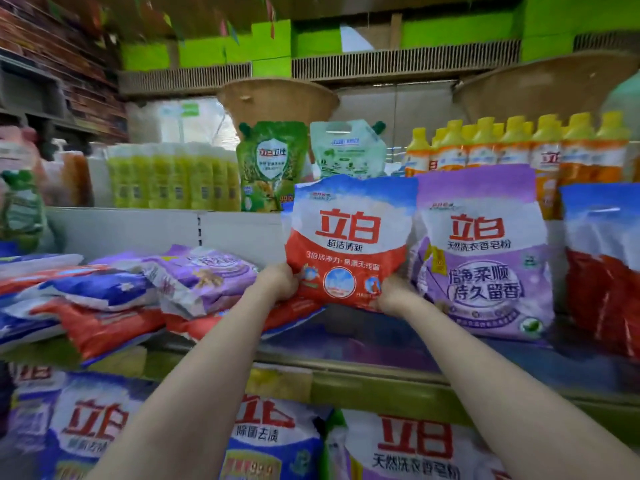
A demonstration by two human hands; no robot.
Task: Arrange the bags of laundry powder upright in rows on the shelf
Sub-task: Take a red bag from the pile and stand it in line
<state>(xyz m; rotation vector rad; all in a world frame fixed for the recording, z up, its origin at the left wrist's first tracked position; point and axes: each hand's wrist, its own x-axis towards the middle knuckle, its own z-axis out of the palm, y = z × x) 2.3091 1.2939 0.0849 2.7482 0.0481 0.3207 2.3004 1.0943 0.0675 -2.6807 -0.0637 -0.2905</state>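
Observation:
A red, white and blue laundry powder bag [349, 237] is held upright above the middle shelf [381, 344]. My left hand [277, 282] grips its lower left corner and my right hand [393, 294] grips its lower right corner. Right beside it a purple bag [485, 258] stands upright, touching the held bag's edge. Further right a red and blue bag [602, 265] also stands upright. On the left of the same shelf several red, blue and purple bags [114, 296] lie flat in a loose pile.
Yellow bottles [173, 178], green refill pouches [273, 164] and orange bottles [519, 147] stand on the shelf above. More laundry powder bags [270, 441] stand on the shelf below. A yellow-green shelf edge [381, 389] runs in front.

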